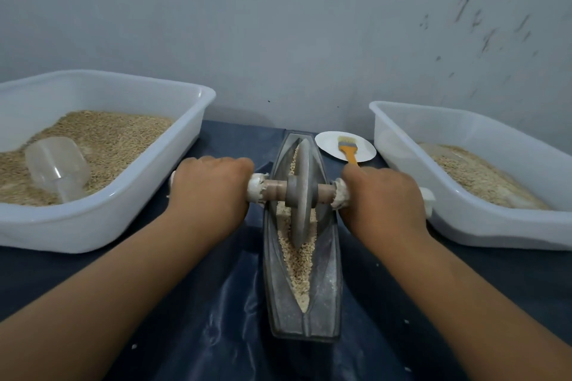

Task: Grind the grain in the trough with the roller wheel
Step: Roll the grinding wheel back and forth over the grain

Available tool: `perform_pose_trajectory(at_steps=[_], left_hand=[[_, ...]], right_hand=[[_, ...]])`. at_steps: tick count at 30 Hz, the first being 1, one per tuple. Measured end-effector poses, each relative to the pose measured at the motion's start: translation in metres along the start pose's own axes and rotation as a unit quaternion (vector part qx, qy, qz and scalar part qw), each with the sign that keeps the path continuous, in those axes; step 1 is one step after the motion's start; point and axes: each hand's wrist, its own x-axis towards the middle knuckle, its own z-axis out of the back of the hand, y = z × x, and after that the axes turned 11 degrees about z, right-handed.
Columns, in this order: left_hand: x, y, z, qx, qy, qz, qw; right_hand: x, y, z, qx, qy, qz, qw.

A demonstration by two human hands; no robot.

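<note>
Between your two fists stands the roller wheel (301,192), a dull grey disc on edge, thick at the hub and thin at the rim, set down in the groove of the trough (305,260). Your left hand (210,192) curls tight round one end of the wooden axle (272,190), your right hand (383,198) round the other, both over frayed white wrapping. Under the wheel, and running toward you from your grip, pale coarse grain (298,263) fills the narrow boat-shaped channel of the dusty metal trough, tapering to a point. Outside your left fist sits a white plastic tub (108,226) heaped with tan grain, a clear plastic scoop (57,167) lying in it. Outside your right fist a second white tub (464,219) holds paler, flatter meal. Just beyond your right knuckles lies a round white plate (328,142) carrying an orange-handled brush (348,148). Everything rests on a creased, glossy dark blue sheet (216,318).
</note>
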Motion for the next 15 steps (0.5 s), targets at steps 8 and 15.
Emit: perform_pose_trajectory(at_steps=[8, 15], left_hand=[[-0.022, 0.001, 0.019, 0.012, -0.027, -0.024, 0.999], [-0.043, 0.013, 0.033, -0.037, -0.018, -0.012, 0.999]], right_hand=[[-0.027, 0.003, 0.016, 0.051, -0.016, 0.012, 0.999], [-0.035, 0.005, 0.042, 0.045, -0.038, 0.027, 0.998]])
